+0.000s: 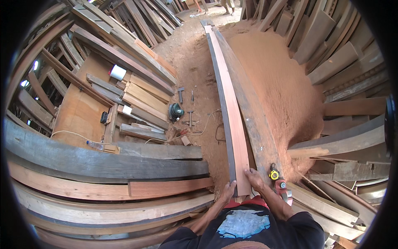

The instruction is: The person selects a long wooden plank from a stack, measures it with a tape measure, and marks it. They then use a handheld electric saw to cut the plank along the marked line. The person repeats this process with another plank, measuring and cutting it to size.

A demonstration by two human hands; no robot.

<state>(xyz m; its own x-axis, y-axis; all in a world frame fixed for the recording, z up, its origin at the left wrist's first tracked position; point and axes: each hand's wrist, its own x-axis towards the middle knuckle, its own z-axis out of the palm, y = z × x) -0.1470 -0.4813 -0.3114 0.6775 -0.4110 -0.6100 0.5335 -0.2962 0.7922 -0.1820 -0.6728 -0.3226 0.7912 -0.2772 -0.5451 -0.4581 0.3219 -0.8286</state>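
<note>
A long reddish plank (232, 99) with a dark side edge runs from my waist toward the far end of the work area. At its near end, my left hand (227, 191) grips the dark left edge, its thumb near the top face. Opposite it, my right hand (254, 179) holds the right edge, with the fingers partly hidden. Alongside on the right lies a wide weathered beam (253, 108). A yellow tape measure (274, 174) and a red power tool (282, 190) are by my right forearm.
Sawdust (273, 74) is heaped right of the beam. A green power tool (176, 112), a hammer (180, 94) and a cord (205, 128) lie left of the plank. Stacked timbers (103, 166) fill the left; more boards (352, 62) lean at right. A person's legs (227, 6) show far off.
</note>
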